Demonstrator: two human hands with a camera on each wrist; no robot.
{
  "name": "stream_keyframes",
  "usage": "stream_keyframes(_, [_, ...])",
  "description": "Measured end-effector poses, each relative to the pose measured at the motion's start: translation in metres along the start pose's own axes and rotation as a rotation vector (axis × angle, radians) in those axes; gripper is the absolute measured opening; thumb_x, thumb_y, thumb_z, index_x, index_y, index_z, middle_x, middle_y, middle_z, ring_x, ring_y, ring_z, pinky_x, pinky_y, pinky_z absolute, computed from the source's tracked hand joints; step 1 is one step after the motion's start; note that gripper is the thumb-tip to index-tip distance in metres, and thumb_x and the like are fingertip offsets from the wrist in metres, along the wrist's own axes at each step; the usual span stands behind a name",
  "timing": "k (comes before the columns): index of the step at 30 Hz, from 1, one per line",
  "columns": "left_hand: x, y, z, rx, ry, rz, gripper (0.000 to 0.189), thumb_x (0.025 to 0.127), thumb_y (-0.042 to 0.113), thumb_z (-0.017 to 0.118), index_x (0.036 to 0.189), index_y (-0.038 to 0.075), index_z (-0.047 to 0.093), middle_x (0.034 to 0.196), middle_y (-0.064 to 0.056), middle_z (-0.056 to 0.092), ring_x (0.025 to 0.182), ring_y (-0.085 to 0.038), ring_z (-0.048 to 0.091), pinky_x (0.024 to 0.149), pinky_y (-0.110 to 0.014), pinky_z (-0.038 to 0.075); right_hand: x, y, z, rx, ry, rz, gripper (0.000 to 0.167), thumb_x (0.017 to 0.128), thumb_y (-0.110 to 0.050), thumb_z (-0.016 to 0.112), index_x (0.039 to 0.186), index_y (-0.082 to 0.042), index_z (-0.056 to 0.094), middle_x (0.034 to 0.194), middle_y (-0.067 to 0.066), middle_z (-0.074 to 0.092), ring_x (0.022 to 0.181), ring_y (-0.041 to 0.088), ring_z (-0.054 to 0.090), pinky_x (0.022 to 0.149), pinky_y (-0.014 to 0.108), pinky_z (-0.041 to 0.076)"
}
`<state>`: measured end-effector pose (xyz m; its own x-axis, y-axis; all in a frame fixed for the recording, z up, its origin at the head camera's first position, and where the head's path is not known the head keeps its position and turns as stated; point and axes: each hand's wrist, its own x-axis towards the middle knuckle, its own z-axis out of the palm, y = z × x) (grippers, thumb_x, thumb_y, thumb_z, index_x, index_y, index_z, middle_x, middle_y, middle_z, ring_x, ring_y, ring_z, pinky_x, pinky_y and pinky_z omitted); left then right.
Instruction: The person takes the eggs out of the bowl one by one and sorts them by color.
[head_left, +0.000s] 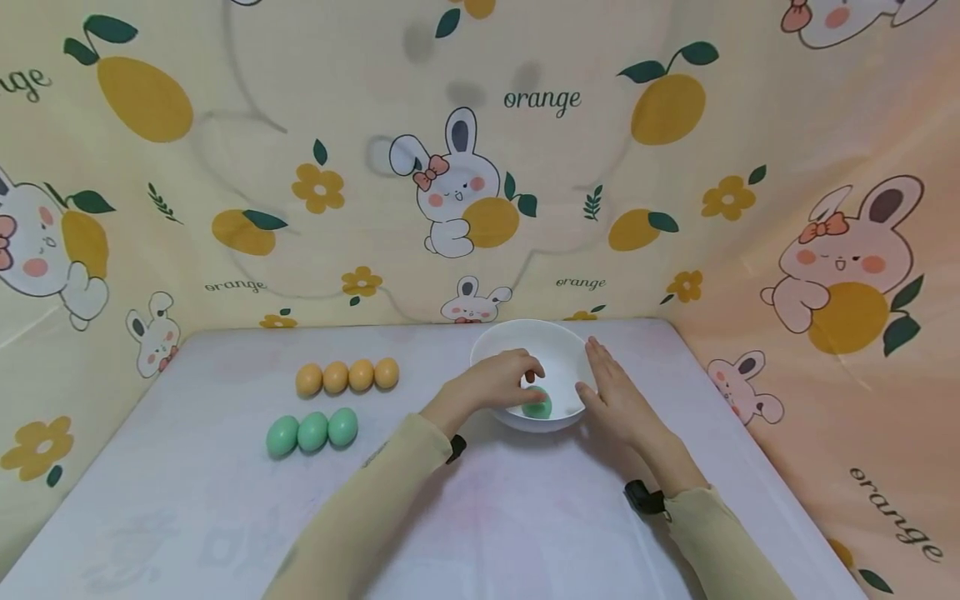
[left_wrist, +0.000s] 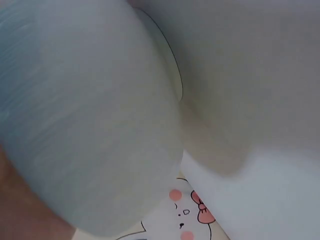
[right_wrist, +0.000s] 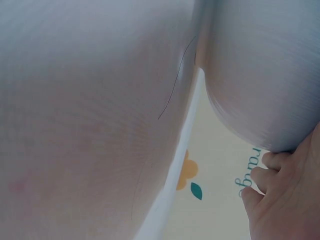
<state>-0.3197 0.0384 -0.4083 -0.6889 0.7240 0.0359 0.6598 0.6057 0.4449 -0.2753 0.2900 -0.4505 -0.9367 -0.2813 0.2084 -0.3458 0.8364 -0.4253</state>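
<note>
A white bowl (head_left: pixel 558 354) stands toward the back right of the table. My left hand (head_left: pixel 491 382) reaches over its left rim, with fingers bent and apart from the thumb. A green egg (head_left: pixel 537 408) lies inside the bowl behind that thumb, which partly covers it; whether they touch is unclear. My right hand (head_left: pixel 618 400) rests with fairly straight fingers along the bowl's right side. In the right wrist view, fingertips of the right hand (right_wrist: pixel 285 190) meet the bowl's outer wall (right_wrist: pixel 265 75). The bowl (left_wrist: pixel 100 110) fills much of the left wrist view.
Three green eggs (head_left: pixel 312 432) sit in a row on the left of the white table (head_left: pixel 187 500). Behind them is a row of several orange-yellow eggs (head_left: pixel 348 377). A printed cloth (head_left: pixel 330 100) with rabbits and oranges hangs around the table.
</note>
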Motion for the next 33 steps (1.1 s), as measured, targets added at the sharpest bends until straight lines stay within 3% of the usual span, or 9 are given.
stream_keyframes(11, [0.017, 0.000, 0.008, 0.023, -0.104, -0.077, 0.041, 0.091, 0.039, 0.082, 0.123, 0.015, 0.074, 0.111, 0.001, 0.062, 0.096, -0.011, 0.058, 0.087, -0.026, 0.050, 0.000, -0.002, -0.001, -0.005, -0.006, -0.003, 0.076, 0.108, -0.032, 0.047, 0.165, 0.002, 0.009, 0.172, 0.021, 0.010, 0.157, 0.044, 0.012, 0.123, 0.064, 0.018])
stream_keyframes(24, [0.015, 0.002, 0.010, 0.011, -0.079, -0.108, 0.046, 0.092, 0.030, 0.081, 0.133, 0.013, 0.071, 0.119, -0.002, 0.065, 0.098, -0.010, 0.056, 0.093, -0.024, 0.049, 0.000, -0.002, -0.001, -0.007, -0.001, 0.011, 0.076, 0.107, -0.031, 0.048, 0.165, 0.001, 0.010, 0.173, 0.019, 0.010, 0.158, 0.043, 0.012, 0.123, 0.063, 0.018])
stream_keyframes(33, [0.016, 0.003, 0.013, 0.066, -0.082, -0.109, 0.052, 0.090, 0.032, 0.083, 0.137, 0.014, 0.069, 0.122, -0.003, 0.066, 0.101, -0.010, 0.058, 0.096, -0.026, 0.050, 0.001, -0.002, 0.000, -0.009, -0.009, 0.018, 0.076, 0.107, -0.030, 0.048, 0.165, 0.002, 0.010, 0.173, 0.019, 0.010, 0.158, 0.042, 0.012, 0.123, 0.063, 0.018])
